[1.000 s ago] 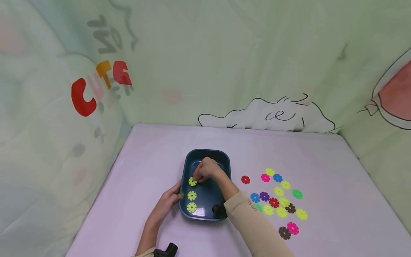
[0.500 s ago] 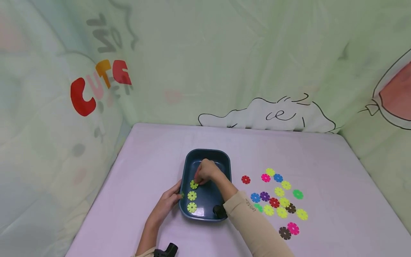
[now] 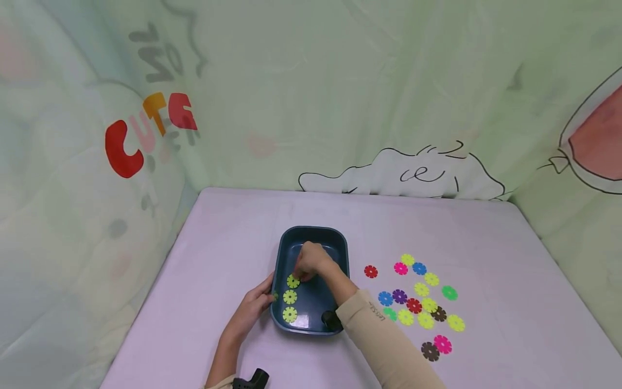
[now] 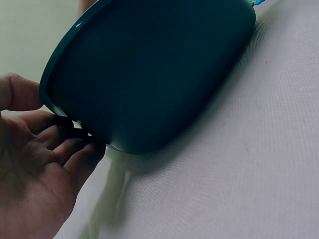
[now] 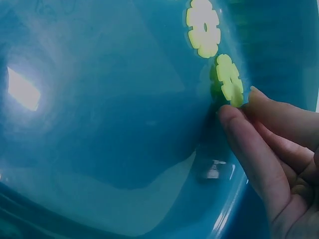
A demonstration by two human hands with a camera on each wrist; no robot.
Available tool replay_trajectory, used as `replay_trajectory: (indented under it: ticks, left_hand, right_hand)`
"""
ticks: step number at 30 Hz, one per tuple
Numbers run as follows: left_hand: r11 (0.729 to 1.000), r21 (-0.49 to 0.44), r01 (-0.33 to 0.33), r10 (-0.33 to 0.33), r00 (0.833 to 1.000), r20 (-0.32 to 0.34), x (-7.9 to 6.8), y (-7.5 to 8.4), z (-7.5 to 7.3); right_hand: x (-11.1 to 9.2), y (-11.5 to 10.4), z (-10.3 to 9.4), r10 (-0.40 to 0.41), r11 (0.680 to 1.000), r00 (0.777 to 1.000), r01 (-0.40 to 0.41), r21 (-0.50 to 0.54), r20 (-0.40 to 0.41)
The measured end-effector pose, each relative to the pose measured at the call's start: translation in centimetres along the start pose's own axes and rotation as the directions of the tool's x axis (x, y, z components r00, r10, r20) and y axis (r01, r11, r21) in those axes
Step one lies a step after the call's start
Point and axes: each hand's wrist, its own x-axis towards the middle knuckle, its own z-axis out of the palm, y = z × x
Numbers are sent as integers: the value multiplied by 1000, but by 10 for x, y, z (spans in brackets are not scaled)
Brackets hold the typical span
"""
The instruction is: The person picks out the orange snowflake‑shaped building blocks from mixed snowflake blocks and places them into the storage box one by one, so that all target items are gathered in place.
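Note:
A dark blue rectangular tray (image 3: 316,330) stands on the table. My left hand (image 3: 255,300) grips its left side; in the left wrist view the thumb lies at the rim and the fingers (image 4: 82,154) bend against the outer wall. Inside the tray, my right hand (image 3: 312,261) pinches the edge of a yellow flower-shaped plastic disc (image 5: 230,79) between thumb and fingertips. This disc looks slightly tilted above the tray floor. Two more yellow discs lie flat along the left side, a middle one (image 3: 290,296) and a near one (image 3: 290,314).
To the right of the tray several loose notched discs are scattered, among them a red disc (image 3: 371,272), a purple disc (image 3: 399,296), a green disc (image 3: 449,293) and a brown disc (image 3: 430,351). Some overlap. A printed cloth (image 3: 369,97) hangs behind the table.
My right hand has brought the pinched yellow disc a little nearer to the middle disc in the row. The left hand keeps its hold on the tray.

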Motion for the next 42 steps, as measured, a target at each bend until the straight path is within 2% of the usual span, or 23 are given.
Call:
replay_trajectory:
  ticks: [8,22,28,35,42]
  left_hand:
    - [1000,3,-10,10,1000,25,1,0,4]
    - [1000,-3,4,-4,1000,9,2,0,7]
    - [1000,7,19,-19,1000,-7,2,-1,7]
    - [999,-4,33,-33,998,-45,-1,-2,5]
    - [1000,7,24,-24,999,-41,-2,-1,5]
  right_hand:
    - [-6,-1,-2,-22,999,1000,21,-28,-19]
    - [-15,-11,-21,-74,995,996,70,-71,-54]
    - [-22,-12,-35,-70,996,995,66,-62,-70]
    - [-35,-18,-54,-111,993,989,106,-50,-102]
    - [-50,-13,-81,-123,992,982,118,-45,-143]
